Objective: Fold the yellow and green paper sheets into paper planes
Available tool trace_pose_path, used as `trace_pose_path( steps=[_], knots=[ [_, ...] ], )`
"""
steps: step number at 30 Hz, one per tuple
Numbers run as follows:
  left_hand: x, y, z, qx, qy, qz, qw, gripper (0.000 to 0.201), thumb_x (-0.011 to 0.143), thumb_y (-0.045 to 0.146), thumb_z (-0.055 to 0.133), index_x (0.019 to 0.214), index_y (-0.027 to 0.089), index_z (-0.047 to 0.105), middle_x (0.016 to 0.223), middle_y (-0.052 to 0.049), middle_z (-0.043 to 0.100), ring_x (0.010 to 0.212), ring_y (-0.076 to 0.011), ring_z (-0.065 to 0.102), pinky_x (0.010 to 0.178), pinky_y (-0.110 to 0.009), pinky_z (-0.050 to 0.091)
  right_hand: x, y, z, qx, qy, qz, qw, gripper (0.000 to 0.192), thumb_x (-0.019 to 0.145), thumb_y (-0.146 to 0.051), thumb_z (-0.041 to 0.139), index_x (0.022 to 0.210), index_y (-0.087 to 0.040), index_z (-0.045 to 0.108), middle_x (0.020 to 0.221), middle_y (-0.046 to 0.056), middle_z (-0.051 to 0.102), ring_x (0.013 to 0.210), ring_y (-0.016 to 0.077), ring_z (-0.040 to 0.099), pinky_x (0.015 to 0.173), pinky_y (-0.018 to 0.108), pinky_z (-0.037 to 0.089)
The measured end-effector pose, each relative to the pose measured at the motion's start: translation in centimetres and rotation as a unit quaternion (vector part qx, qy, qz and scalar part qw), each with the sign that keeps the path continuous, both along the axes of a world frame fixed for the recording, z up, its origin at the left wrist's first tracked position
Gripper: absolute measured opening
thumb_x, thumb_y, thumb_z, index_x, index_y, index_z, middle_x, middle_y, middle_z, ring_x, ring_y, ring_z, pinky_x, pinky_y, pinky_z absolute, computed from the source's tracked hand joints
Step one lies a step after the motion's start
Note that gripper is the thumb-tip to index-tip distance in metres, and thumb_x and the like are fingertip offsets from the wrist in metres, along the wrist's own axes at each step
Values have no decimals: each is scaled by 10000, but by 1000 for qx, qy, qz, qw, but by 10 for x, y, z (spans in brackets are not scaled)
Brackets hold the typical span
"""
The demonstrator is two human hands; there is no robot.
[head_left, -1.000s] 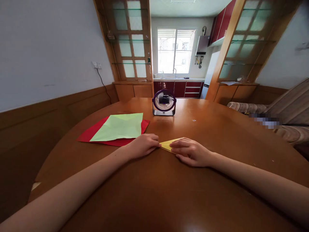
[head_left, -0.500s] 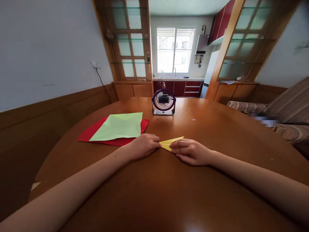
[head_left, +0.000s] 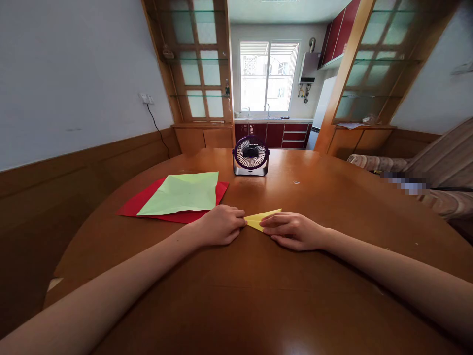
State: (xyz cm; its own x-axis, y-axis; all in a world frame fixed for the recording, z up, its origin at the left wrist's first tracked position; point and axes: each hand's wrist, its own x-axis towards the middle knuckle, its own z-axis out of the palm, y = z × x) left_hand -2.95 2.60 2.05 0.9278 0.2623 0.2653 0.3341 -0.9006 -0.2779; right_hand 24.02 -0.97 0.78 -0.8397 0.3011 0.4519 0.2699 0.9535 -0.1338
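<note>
The left hand lies at the near side of a brown wooden table, its fingers curled in and its thumb and forefinger closed on the pointed left tip of a piece of folded yellow paper. The paper lies on the table between the two hands, narrow at the left and widening toward the right, with its far right corner sticking out past the fingers. The right hand rests over the wider part, fingers bent and fingertips on the paper, the thumb near its lower edge; whether that hand grips it or only presses it down, I cannot tell. Just beyond the left hand, a light green paper sheet lies slightly creased on top of red paper, which shows around it on several sides. Farther back, near the far edge of the table, a small round desk fan with a dark purple rim stands upright on its stand, well apart from both hands and facing them
</note>
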Motion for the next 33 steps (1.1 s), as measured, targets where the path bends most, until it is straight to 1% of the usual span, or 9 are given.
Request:
trace_pose_path(
  steps=[9,13,17,20,23,26,28,30,33],
  knots=[
    [4,-8,1,-1,10,27,1000,139,803,147,480,795,148,618,774,-53,597,617,-162,553,539,-274,390,5,6,-2,-16,-2,25,1000,298,915,-156,499,1168,-144,657,1198,148,659,1178,220,589,999,411,504],
    [1,0,-2,-89,-72,32,993,197,830,117,459,891,163,641,824,-41,644,726,-158,595,627,-249,432,6,6,-3,-27,5,18,999,289,925,-181,507,1165,-148,664,1199,146,659,1174,217,592,991,404,511],
    [-3,11,-6,-170,-157,56,971,205,849,106,460,911,167,645,876,-39,672,815,-152,607,712,-247,459,7,8,-5,-20,9,22,1000,295,916,-172,511,1164,-141,669,1198,147,660,1171,222,592,994,416,505],
    [-3,13,-6,-222,-188,85,953,184,847,134,489,900,174,661,881,-35,683,791,-146,611,700,-250,468,8,8,-5,-20,8,18,1000,291,913,-176,516,1157,-148,673,1201,142,661,1163,223,596,990,428,503],
    [-2,12,-2,-293,-238,132,917,150,852,220,534,882,170,672,837,-34,692,711,-141,613,635,-248,467,8,8,-5,-21,11,14,1000,289,913,-179,518,1158,-165,671,1204,135,661,1152,219,602,981,431,506],
    [-1,12,0,-367,-272,180,871,186,847,313,572,850,161,680,800,-38,697,691,-152,617,598,-248,458,8,8,-6,-20,14,15,1000,290,913,-178,517,1158,-160,671,1198,140,661,1153,221,602,980,430,507],
    [-1,14,-2,-396,-280,197,852,218,828,363,601,813,160,680,773,-36,691,684,-156,611,582,-247,447,8,8,-6,-19,12,15,1000,290,912,-173,515,1157,-161,671,1199,138,660,1154,219,602,985,428,505],
    [1,16,-6,-404,-282,207,845,257,797,414,634,776,160,673,738,-28,676,664,-155,596,571,-246,433,8,8,-6,-19,12,15,1000,292,911,-169,515,1159,-170,670,1201,132,660,1156,217,601,989,429,503],
    [3,17,-11,-386,-277,219,852,320,750,479,681,730,161,652,714,-16,647,638,-146,559,556,-242,404,7,8,-6,-20,15,17,1000,295,911,-170,518,1166,-176,665,1204,132,659,1168,219,596,993,432,502]
  ],
)
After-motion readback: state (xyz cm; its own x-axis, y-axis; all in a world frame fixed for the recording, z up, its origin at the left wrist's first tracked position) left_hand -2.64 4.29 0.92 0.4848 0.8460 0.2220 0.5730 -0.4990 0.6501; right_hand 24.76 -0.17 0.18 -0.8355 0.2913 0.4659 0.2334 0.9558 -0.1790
